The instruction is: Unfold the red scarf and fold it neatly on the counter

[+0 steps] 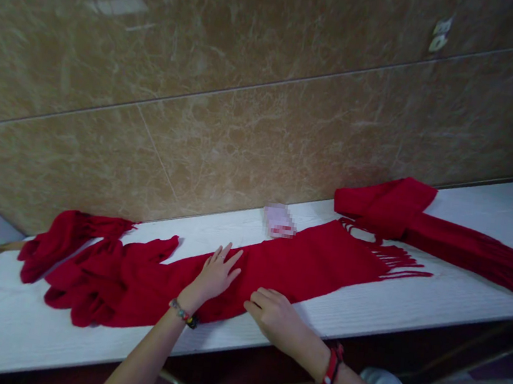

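A red fringed scarf [304, 258] lies lengthwise on a white tabletop [364, 310]. Its right part is spread flat, with the fringe at that end, while its left part is bunched in loose folds. Pressed flat on the middle of the cloth is my left hand [214, 276], fingers stretched and spread. My right hand [275, 320] is at the scarf's near edge, just right of the left one; its fingers are curled and close together over the edge, and the thumb tip points left.
A second red scarf [382, 205] lies folded over itself at the right, its fringe trailing along the table. Another red bundle [68, 239] sits at the far left. Near the tiled wall [244, 140] is a small blurred pinkish packet [280, 220]. My knees show below the table edge.
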### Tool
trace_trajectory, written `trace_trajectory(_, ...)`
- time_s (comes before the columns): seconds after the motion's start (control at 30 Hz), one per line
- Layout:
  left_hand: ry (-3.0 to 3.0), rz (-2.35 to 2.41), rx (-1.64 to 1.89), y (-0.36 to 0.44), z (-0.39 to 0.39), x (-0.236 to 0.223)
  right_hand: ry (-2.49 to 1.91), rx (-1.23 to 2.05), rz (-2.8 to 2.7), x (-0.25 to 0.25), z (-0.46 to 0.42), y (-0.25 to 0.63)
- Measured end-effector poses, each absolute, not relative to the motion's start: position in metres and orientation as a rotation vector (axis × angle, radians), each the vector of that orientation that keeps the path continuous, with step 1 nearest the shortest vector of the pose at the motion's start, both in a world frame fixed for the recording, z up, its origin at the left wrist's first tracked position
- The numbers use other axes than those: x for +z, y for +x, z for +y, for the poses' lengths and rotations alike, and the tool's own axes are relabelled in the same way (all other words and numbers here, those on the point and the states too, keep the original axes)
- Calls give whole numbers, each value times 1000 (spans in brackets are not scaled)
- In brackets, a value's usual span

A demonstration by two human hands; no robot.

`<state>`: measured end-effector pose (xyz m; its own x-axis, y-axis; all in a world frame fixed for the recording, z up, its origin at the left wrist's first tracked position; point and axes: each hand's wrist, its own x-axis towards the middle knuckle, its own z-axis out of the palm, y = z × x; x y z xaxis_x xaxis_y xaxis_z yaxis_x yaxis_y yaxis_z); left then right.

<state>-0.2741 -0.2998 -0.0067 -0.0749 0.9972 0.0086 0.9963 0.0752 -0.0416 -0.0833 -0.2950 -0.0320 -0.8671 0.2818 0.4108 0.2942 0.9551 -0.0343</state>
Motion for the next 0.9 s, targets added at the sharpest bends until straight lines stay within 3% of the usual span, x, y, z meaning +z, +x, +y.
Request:
trace_trajectory(0.27,-2432,-2034,-161,-285,-376,-4,-453,-28,-2688,-31,-296,-80)
trace_trajectory(0.37,-2406,-1990,-36,-289,-394,2,-459,-28,-2673,-33,-295,-82)
trace_trajectory(0.53,-2275,-1960,232,-287,-396,-1,-500,-47,-2636,-39,-293,-83)
trace_trajectory(0.9,-2137,-1929,153,-275,-397,-14,-435,-34,-2642,-32,-296,-98)
